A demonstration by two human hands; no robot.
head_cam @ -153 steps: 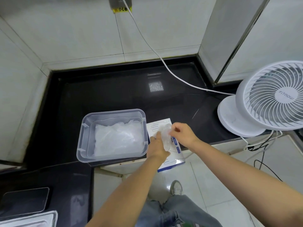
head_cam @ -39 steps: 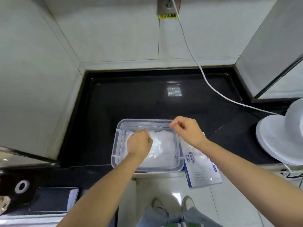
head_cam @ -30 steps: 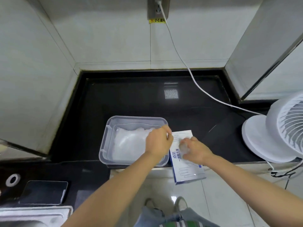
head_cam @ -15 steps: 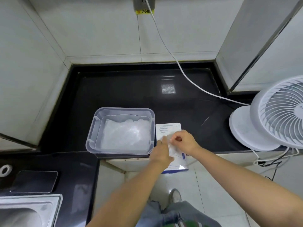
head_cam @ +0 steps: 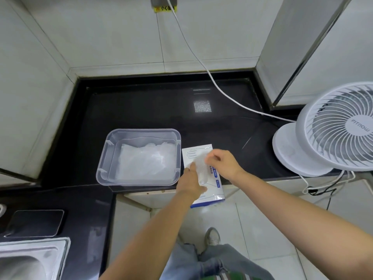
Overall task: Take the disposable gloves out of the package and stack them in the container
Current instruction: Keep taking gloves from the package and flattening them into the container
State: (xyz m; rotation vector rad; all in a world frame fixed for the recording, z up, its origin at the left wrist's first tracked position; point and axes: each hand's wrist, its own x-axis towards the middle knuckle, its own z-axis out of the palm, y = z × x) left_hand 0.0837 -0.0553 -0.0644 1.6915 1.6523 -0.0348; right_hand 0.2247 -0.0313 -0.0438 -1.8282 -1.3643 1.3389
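**Glove pinched at the mouth of the package**

The right hand [head_cam: 224, 164] has its fingertips [head_cam: 211, 158] curled together in a pinch on the top of a clear glove [head_cam: 200, 170], which hangs limp and crumpled just above the glove package [head_cam: 196, 153]. The left hand [head_cam: 190, 181] lies on the package with its fingers stretched forward and flat, holding nothing.

The package is white with blue print. It lies flat on the black countertop [head_cam: 141, 106], and its near end juts out past the counter edge.

Just to its left, and touching it or nearly so, stands the clear plastic container [head_cam: 141, 130], with a stack of gloves [head_cam: 145, 161] spread over its floor.

A white desk fan [head_cam: 335, 126] stands well to the right. Its cable [head_cam: 203, 65] runs up the tiled wall.
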